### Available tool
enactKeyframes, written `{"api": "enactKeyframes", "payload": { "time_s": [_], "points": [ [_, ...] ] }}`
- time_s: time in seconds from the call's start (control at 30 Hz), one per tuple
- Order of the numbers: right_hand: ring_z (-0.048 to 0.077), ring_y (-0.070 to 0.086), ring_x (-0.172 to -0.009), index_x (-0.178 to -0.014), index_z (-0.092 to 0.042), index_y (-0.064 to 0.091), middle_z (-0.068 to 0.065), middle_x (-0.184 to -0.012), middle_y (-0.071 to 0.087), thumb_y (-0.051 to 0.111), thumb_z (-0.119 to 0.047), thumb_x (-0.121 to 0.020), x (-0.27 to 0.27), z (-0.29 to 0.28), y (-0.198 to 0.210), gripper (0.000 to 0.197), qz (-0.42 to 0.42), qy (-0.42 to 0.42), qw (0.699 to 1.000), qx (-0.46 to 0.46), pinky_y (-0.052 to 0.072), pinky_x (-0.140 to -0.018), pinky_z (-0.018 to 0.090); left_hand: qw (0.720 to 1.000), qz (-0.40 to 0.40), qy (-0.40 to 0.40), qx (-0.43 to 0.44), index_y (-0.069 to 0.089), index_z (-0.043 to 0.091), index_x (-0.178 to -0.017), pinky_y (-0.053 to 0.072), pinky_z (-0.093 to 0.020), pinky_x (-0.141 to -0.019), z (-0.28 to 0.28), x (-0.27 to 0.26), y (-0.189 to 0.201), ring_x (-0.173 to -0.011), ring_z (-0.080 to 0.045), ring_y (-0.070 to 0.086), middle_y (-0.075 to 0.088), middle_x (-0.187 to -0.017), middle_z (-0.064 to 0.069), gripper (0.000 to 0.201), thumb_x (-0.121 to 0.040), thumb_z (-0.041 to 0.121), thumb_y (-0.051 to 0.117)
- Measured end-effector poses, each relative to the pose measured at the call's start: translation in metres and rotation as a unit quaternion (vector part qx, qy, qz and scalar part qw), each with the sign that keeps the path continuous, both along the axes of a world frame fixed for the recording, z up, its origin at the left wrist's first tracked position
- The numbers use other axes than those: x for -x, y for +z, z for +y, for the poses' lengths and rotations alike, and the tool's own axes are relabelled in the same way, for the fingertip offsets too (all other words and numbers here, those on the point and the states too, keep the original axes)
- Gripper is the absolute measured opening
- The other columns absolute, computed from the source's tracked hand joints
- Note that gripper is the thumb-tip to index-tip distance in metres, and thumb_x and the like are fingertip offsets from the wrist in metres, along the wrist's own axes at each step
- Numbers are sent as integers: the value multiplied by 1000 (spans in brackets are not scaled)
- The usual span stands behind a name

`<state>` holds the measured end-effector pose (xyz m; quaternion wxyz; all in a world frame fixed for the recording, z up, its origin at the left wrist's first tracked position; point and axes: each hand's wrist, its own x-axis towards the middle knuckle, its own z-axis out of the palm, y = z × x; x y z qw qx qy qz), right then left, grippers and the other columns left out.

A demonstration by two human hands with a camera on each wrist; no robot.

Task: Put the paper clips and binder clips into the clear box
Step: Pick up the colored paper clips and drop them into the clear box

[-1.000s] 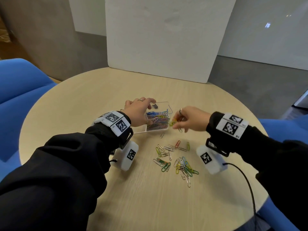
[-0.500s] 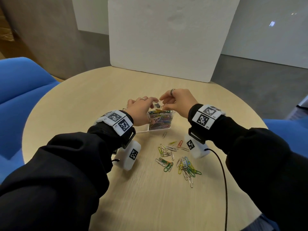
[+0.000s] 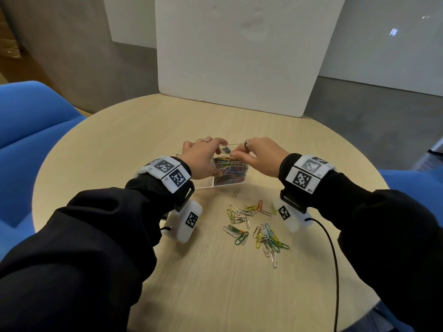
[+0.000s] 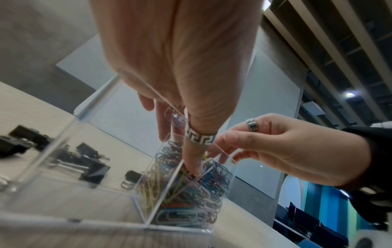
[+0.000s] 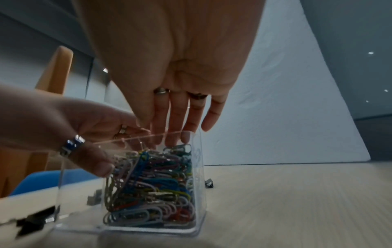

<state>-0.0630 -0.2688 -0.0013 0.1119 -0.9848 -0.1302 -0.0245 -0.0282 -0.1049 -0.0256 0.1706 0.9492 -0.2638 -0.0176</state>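
Observation:
The clear box [image 3: 230, 184] stands mid-table, its right compartment packed with coloured paper clips [image 5: 152, 184]. My left hand [image 3: 208, 156] grips the box, its ringed thumb [image 4: 191, 161] down inside along the divider and its fingers over the far wall. My right hand [image 3: 236, 155] hovers over the open top with thumb and fingertips pinched together; a yellowish clip [image 4: 204, 156] shows just under them. Several loose paper clips [image 3: 254, 226] lie on the table in front of the box. Black binder clips [image 4: 91, 169] show through the box's left side.
A lone clip [image 3: 236, 192] lies by the box's front edge, and a black binder clip [image 5: 208, 182] sits on the table behind it. A white foam board [image 3: 239, 56] stands at the far edge. Blue chairs [image 3: 28, 130] flank the round table. A black cable [image 3: 333, 259] trails at right.
My right hand has come from the table just right of the box up over its open top, carrying clips. The left hand has kept its hold on the box.

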Motion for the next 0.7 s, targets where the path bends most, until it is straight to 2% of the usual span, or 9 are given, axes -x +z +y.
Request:
{"api": "enactKeyframes", "payload": {
  "time_s": [0.13, 0.2, 0.27, 0.33, 0.4, 0.53, 0.6, 0.63, 0.7],
  "points": [
    [11, 54, -87, -105, -15, 65, -3, -97, 62, 48, -32, -94, 10, -16, 4, 26, -48, -31, 992, -112, 39, -77, 22, 1000, 0, 2, -3, 27, 28, -141, 23, -35, -100, 0, 0, 0, -121, -18, 42, 47, -130, 4, 73, -81, 31, 67],
    [14, 56, -83, -96, -18, 64, -2, -90, 62, 46, -31, -95, 16, -24, 4, 22, -12, -38, 991, -124, 43, -74, 25, 1000, 3, 1, -3, 27, 27, -141, 23, -35, -100, 0, 0, 0, -122, -18, 41, 47, -130, 4, 73, -81, 31, 67],
    [15, 57, -90, -105, -17, 63, 0, -100, 64, 42, -29, -97, 25, -25, 2, 25, 98, -22, 993, -67, 44, -76, 23, 1000, 4, 2, -2, 27, 27, -141, 23, -35, -100, 0, 0, 0, -122, -18, 41, 47, -130, 3, 73, -81, 31, 67],
    [16, 54, -111, -129, -18, 53, 0, -128, 58, 38, -25, -99, 32, -21, -6, 34, 196, 8, 980, 33, 38, -92, 23, 1000, 4, 2, -2, 27, 27, -141, 23, -36, -99, 0, 0, 0, -122, -18, 41, 47, -130, 4, 73, -81, 31, 68],
    [18, 45, -127, -140, -22, 41, -1, -144, 44, 34, -17, -99, 36, -13, -17, 41, 221, 48, 968, 106, 32, -104, 26, 1000, 4, 3, 0, 28, 27, -141, 22, -36, -99, -1, 0, 0, -121, -18, 41, 47, -129, 4, 73, -81, 31, 68],
    [25, 48, -124, -140, -18, 41, 3, -146, 42, 31, -10, -96, 43, -12, -31, 46, 219, 85, 950, 204, 37, -106, 32, 1000, 7, 1, -1, 28, 27, -141, 22, -35, -99, 0, -1, 0, -121, -18, 41, 48, -129, 4, 72, -81, 32, 68],
    [20, 48, -126, -138, -21, 45, -1, -144, 46, 35, -11, -95, 51, -19, -26, 45, 231, 91, 950, 192, 35, -108, 30, 1000, 5, 2, 1, 28, 27, -140, 22, -36, -99, 0, -1, -1, -121, -18, 41, 48, -129, 4, 72, -81, 31, 68],
    [16, 49, -123, -135, -23, 49, -4, -141, 49, 37, -11, -95, 56, -24, -20, 43, 241, 80, 954, 161, 35, -105, 25, 1000, 5, 3, 3, 28, 27, -140, 22, -35, -99, 0, -1, -1, -121, -18, 42, 48, -129, 4, 72, -81, 31, 68],
    [10, 54, -112, -126, -23, 58, -4, -129, 59, 39, -11, -94, 61, -35, -10, 38, 221, 34, 971, 84, 36, -89, 17, 1000, 5, 2, 5, 28, 27, -140, 22, -35, -99, 0, -1, -1, -121, -18, 42, 48, -128, 4, 72, -81, 31, 68]
  ]
}}
